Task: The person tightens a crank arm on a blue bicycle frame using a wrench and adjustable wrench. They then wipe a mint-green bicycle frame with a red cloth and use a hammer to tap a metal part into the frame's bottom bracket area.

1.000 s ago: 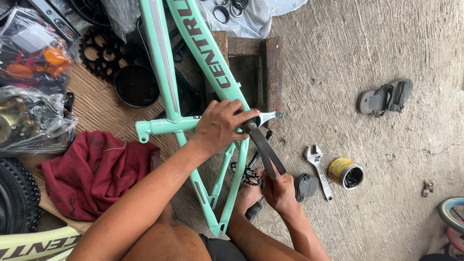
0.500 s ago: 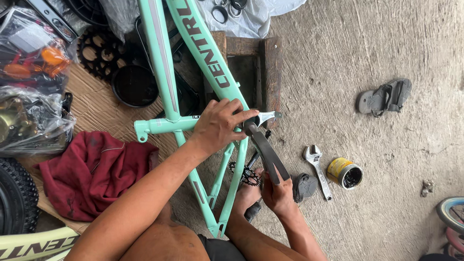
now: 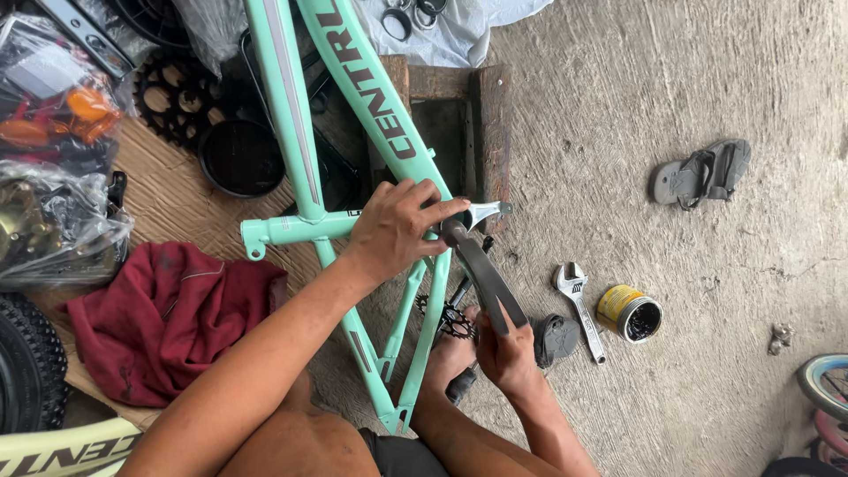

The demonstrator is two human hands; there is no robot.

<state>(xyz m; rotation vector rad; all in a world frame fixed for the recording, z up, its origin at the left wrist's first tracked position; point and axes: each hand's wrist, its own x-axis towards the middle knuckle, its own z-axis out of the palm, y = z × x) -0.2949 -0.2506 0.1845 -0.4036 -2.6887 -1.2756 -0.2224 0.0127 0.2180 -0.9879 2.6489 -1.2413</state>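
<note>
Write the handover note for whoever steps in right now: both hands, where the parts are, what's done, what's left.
Left hand: pressed on the mint-green bicycle frame at its bottom bracket, steadying it.
Right hand: gripping the lower end of the dark metal crank arm, whose upper end sits at the bracket.
Nearby on the concrete: silver adjustable wrench, open yellow grease tin, small black chainring.
Done: crank arm is on the bracket.
Left: whether it is tight cannot be told; wrench lies unused.
</note>
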